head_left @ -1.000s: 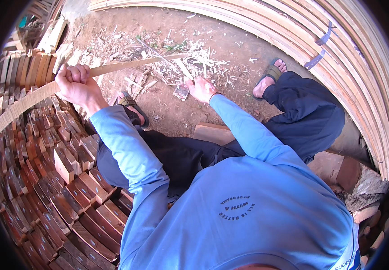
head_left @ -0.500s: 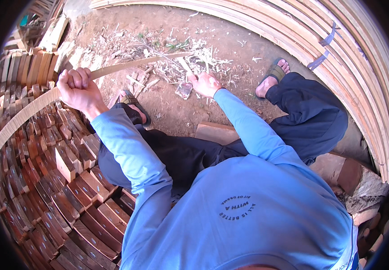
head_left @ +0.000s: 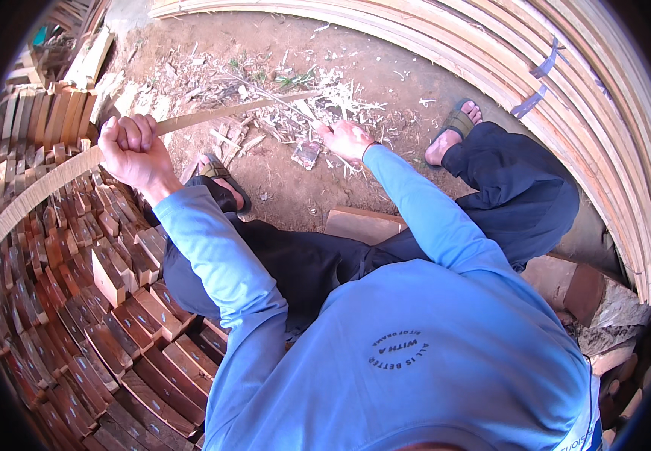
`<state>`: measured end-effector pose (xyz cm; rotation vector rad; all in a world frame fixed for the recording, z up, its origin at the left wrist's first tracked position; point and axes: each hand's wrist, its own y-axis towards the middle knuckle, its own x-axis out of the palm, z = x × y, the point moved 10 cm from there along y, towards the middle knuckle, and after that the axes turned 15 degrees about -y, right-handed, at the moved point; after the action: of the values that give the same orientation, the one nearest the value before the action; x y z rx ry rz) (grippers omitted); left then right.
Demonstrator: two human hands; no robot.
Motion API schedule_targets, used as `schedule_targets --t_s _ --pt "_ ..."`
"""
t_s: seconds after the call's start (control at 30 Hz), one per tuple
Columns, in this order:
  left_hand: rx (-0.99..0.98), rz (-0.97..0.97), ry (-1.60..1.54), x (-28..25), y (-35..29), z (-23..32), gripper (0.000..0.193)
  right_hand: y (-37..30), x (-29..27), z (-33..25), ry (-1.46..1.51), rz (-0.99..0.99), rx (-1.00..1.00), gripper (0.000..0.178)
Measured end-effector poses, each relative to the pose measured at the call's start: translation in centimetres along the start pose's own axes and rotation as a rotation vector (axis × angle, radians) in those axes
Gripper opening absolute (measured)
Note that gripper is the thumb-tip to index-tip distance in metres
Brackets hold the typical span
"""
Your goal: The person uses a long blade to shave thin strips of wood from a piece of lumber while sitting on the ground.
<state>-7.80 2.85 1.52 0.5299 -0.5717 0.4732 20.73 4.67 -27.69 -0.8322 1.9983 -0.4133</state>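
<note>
Left hand [head_left: 133, 150] at 10 o'clock is fisted tight around a long bamboo strip [head_left: 39, 188], propping it clear of the stacked wood blocks [head_left: 115, 331]. Right hand [head_left: 348, 139] at 12 o'clock, fingers curled around a blade [head_left: 306, 154], meets the strip's far end, likely for shaving. Shavings [head_left: 303, 105] litter the dirt beyond.

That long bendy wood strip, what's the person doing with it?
A seated person in a blue long-sleeved shirt grips a long, thin, pale wooden strip in the left hand, fist closed around it. The right hand is at the strip's far end, over pale wood shavings on the dirt. Stacked reddish-brown wooden blocks lie at the person's left.
</note>
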Motion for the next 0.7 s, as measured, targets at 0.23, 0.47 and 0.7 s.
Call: schedule_targets --t_s 0.23,0.47,0.7 --pt "-0.006 -0.001 0.000 0.4 -0.2 -0.2 0.043 -3.0 -3.0 -5.4 -0.111 0.145 -0.215 0.064" --pt "-0.014 -0.021 0.006 0.2 -0.4 -0.2 0.042 1.6 0.8 3.2 -0.069 0.037 0.107 0.065" --pt "-0.034 -0.017 -0.008 0.5 -0.1 -0.4 0.040 0.0 -0.5 -1.3 -0.069 0.130 -0.126 0.063"
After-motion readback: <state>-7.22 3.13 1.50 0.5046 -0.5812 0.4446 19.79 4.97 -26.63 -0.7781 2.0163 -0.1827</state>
